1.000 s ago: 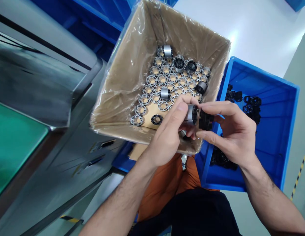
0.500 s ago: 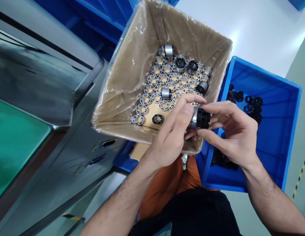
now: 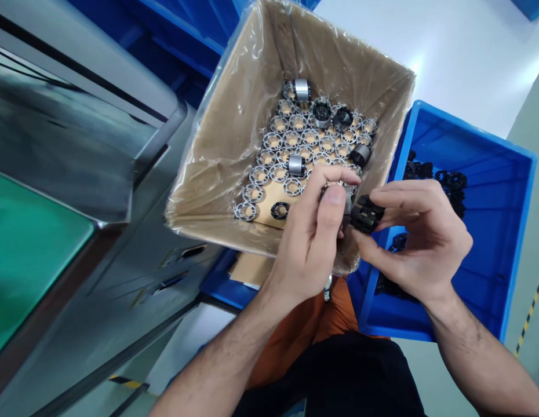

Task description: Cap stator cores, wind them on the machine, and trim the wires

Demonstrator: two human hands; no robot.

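Observation:
My left hand (image 3: 310, 231) is closed around a silver stator core (image 3: 348, 200), mostly hidden behind its fingers and thumb. Between the fingertips and thumb of my right hand (image 3: 419, 237) is a black slotted plastic end piece (image 3: 367, 214). It sits tilted against the right end of the core; whether they are still joined I cannot tell. Both hands are over the front right corner of a plastic-lined cardboard box (image 3: 221, 156). Inside stand rows of silver slotted rings (image 3: 291, 139). Several cores with black ends lie on them, one (image 3: 296, 165) on its side. A loose black ring (image 3: 279, 210) lies on the cardboard floor.
To the right is a blue bin (image 3: 491, 249) with piles of black plastic pieces (image 3: 452, 185). A grey metal machine (image 3: 152, 191) with a green surface (image 3: 30, 255) stands at left. More blue bins (image 3: 186, 29) are behind the box, beside a white surface (image 3: 461, 52).
The black end piece has tilted out of line with the silver core, and my right hand has shifted slightly right and turned. My left hand keeps its hold.

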